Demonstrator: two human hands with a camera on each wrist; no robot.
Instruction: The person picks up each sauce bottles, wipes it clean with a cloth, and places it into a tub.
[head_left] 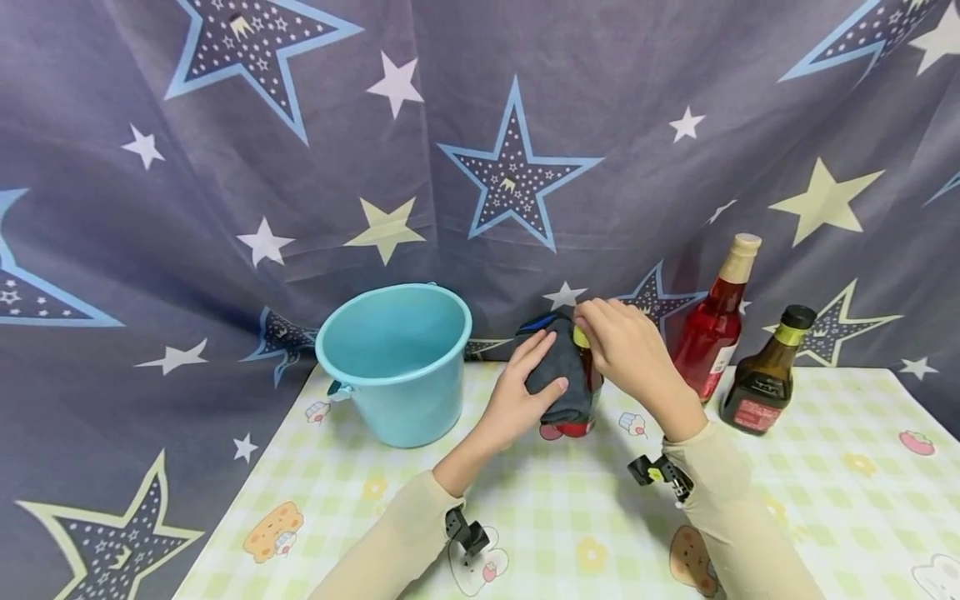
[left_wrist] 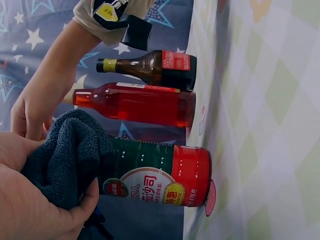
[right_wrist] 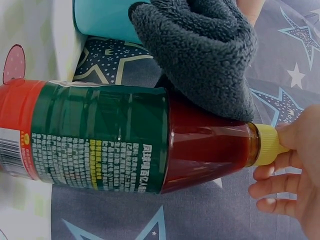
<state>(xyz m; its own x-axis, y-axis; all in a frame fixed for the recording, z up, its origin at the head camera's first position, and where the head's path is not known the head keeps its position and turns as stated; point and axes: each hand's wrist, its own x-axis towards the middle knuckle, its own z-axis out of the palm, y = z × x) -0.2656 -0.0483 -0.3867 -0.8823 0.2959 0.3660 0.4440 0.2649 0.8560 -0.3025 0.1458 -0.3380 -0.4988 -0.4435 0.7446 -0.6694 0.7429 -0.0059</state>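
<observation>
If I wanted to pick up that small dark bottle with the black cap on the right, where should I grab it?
Probably round the wide lower body of the dark bottle, coming from its right or front. It stands upright and that side is free, while the tall red bottle stands close on its left. The neck is slim and tapered, so likely a poorer hold.

A table [head_left: 825, 500] is wearing a pale green checked cloth printed with small cartoon cakes, bears and strawberries. A light blue bucket [head_left: 396, 360] is standing on its back left part. Just to the right of it a sauce bottle [head_left: 577, 417] with a red and green label is standing upright. Farther right, a tall red bottle [head_left: 712, 325] and a shorter dark bottle [head_left: 765, 375] are sitting close together near the back edge.
</observation>
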